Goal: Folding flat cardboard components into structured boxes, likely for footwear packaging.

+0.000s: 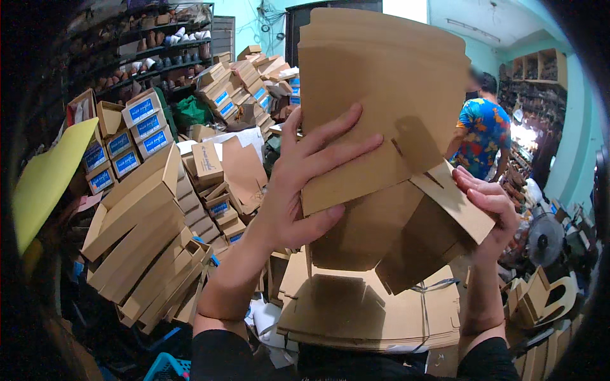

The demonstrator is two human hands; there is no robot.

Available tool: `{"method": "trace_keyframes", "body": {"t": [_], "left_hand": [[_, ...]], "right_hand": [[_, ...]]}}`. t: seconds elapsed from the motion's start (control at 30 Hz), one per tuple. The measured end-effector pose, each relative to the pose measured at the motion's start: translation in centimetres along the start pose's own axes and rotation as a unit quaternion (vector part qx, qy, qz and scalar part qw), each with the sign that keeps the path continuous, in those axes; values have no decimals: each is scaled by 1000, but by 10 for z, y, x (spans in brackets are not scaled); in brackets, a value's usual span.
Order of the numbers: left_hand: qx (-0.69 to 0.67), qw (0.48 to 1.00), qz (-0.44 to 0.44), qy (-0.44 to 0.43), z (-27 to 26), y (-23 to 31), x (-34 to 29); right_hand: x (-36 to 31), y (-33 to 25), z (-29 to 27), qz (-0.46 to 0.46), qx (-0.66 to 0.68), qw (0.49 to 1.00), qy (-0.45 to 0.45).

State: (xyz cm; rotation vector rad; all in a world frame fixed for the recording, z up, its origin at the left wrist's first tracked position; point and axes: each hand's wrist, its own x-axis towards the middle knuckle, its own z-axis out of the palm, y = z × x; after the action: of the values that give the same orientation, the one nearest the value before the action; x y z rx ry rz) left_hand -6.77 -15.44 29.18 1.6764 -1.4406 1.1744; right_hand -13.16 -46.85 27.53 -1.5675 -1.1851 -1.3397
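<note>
A brown cardboard box [381, 76], partly folded, is held up in front of me between both hands. My left hand [318, 165] grips its left side, fingers spread over the outer panel and thumb at the lower edge. At the lower right, my right hand [489, 206] is closed round a slotted side flap that stands bent away from the main panel. Some lower panels hang down, and the box's far side is hidden. Beneath it lies a stack of flat cardboard blanks [375, 317], tied with a thin strap.
Nested open box trays [136, 247] lean at the left, below shoe boxes with blue labels [143, 124]. More boxes [235, 92] pile up behind. Shoe racks [149, 54] line the back wall. A person in a flowered shirt [486, 130] stands at the right, beyond a fan [544, 235].
</note>
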Motion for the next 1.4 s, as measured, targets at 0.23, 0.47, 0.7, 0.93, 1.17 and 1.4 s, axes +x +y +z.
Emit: {"method": "trace_keyframes", "body": {"t": [0.23,0.47,0.7,0.93,1.17,1.4], "left_hand": [[-19,999,-23,-18,-8,2,-2],[-33,999,-28,-24,-5,13,1],[-11,999,-39,-3,2,28,4],[-37,997,-51,-45,-9,21,-2],[-30,995,-61,-74,-15,32,1],[5,994,-46,-100,-18,29,-3]], "right_hand": [[-8,-2,0,7,84,996,10],[-18,-19,11,43,4,998,37],[-14,-38,23,25,-70,997,-24],[-2,-54,23,9,-101,991,-83],[-6,-46,25,-38,-139,986,-79],[2,-54,30,-33,-172,981,-78]]}}
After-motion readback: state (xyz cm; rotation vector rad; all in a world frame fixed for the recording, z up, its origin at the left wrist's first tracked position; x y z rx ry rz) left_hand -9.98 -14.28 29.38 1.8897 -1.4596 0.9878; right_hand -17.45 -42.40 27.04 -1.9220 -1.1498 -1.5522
